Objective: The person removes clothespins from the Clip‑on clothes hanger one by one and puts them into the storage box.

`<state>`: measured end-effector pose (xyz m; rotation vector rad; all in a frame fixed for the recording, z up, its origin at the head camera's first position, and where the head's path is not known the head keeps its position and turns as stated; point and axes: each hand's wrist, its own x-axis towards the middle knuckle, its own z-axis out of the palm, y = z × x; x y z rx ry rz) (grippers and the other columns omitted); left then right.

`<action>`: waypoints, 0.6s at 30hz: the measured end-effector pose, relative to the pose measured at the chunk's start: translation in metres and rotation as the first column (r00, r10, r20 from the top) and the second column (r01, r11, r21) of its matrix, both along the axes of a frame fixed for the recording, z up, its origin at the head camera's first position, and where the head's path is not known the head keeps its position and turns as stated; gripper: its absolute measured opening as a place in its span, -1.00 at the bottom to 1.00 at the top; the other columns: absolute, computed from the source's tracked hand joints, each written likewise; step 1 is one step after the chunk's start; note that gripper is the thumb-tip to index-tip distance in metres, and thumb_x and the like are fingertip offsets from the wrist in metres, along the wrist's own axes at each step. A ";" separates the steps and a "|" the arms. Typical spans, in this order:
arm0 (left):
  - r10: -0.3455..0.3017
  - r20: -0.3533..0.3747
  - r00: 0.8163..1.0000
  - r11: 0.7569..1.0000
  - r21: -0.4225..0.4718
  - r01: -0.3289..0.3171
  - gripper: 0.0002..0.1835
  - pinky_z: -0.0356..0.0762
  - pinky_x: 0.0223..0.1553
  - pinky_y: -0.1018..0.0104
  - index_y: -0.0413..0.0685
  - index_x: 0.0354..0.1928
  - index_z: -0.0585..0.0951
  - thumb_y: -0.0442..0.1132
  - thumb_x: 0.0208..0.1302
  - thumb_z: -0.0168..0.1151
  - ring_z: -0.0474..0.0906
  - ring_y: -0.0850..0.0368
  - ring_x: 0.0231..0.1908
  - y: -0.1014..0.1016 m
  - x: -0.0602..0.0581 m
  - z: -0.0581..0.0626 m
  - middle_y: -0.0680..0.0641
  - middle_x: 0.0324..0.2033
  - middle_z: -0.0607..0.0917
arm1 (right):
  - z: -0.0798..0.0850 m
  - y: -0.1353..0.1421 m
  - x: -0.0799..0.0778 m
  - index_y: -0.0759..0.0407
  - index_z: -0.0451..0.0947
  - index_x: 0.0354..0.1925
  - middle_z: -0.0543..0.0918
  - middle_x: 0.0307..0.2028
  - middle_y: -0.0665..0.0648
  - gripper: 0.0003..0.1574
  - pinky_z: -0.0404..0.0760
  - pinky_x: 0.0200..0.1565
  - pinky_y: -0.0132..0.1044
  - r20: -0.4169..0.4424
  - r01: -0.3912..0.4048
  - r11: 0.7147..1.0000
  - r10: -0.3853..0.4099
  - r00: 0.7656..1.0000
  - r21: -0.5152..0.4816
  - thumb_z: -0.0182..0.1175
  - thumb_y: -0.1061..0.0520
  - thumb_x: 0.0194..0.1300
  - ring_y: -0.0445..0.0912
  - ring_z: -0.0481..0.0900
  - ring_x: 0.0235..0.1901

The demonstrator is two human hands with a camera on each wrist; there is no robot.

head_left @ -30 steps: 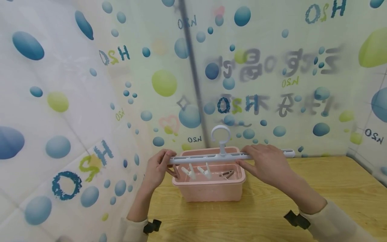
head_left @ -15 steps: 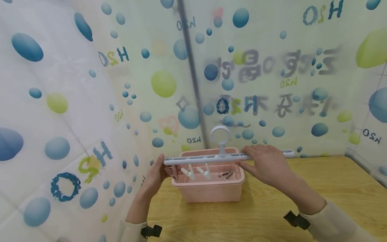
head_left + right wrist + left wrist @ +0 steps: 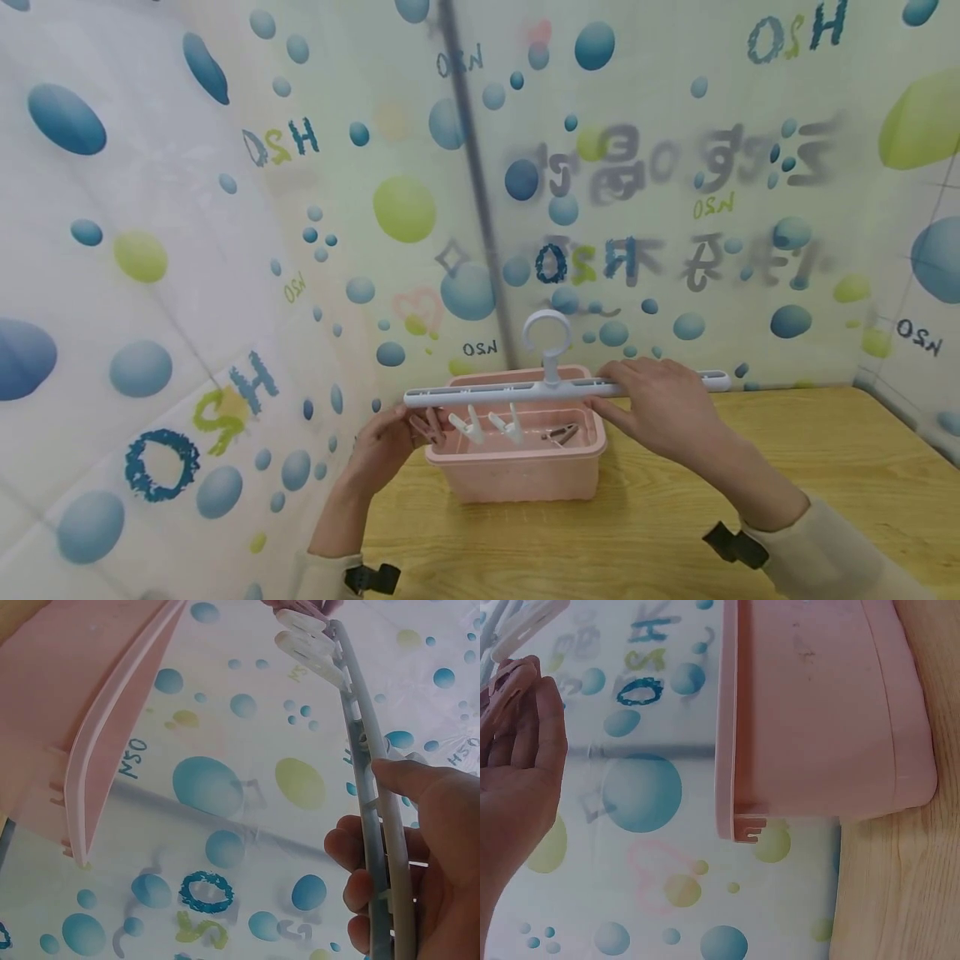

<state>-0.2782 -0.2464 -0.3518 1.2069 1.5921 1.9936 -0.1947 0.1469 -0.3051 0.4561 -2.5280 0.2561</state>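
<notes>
In the head view my right hand point(image 3: 660, 408) grips a white plastic hanger point(image 3: 480, 393) by the right part of its bar, its hook pointing up. Two white clothespins point(image 3: 507, 425) hang from the bar's left half. The right wrist view shows my thumb and fingers point(image 3: 420, 780) wrapped round the bar. At the bar's left end, my left hand point(image 3: 378, 450) holds a pink clothespin point(image 3: 426, 425) in its fingers. That pink clothespin point(image 3: 506, 697) also shows in the left wrist view, close below the hanger's tip; whether it touches the bar is unclear.
Behind and below the hanger stands a pink plastic basket point(image 3: 525, 479) on the wooden table point(image 3: 787, 467). A brownish clothespin point(image 3: 562, 433) lies inside it. A bubble-patterned curtain point(image 3: 637, 208) rises behind the table and along the left.
My left hand has slid left and down; its thumb has come off the hanger's end, and it now holds the pink clothespin below it. My right hand and the hanger stay nearly still.
</notes>
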 end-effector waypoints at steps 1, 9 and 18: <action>-0.025 0.002 1.000 1.000 0.004 0.025 -0.39 0.46 0.27 0.19 -0.22 0.07 0.54 -0.26 0.61 -0.64 0.67 0.08 0.09 -0.001 0.000 -0.001 -0.06 0.02 0.72 | -0.001 0.000 0.000 0.00 0.65 -0.02 0.76 -0.16 0.03 -0.51 0.61 -0.14 0.05 0.000 0.000 1.000 0.000 1.000 -0.001 0.24 -0.30 0.31 -0.01 0.70 -0.22; -0.166 0.034 0.985 0.983 0.089 0.163 -0.35 0.41 0.33 0.13 -0.27 0.10 0.54 -0.38 0.55 -0.71 0.61 0.00 0.19 -0.004 -0.005 -0.011 -0.14 0.11 0.67 | -0.003 0.000 -0.001 0.01 0.65 -0.03 0.76 -0.20 0.03 -0.50 0.61 -0.17 0.02 0.000 -0.007 1.000 0.007 1.000 -0.002 0.24 -0.30 0.31 -0.03 0.69 -0.28; -0.281 0.093 0.955 0.951 0.158 0.264 -0.37 0.35 0.38 0.10 -0.42 0.40 0.23 -0.33 0.57 -0.78 0.53 -0.06 0.28 -0.006 -0.008 -0.012 -0.18 0.25 0.57 | 0.001 0.001 -0.004 0.03 0.65 -0.04 0.76 -0.25 0.02 -0.50 0.59 -0.25 -0.04 -0.021 -0.016 1.000 0.016 1.000 0.006 0.26 -0.30 0.30 -0.07 0.66 -0.35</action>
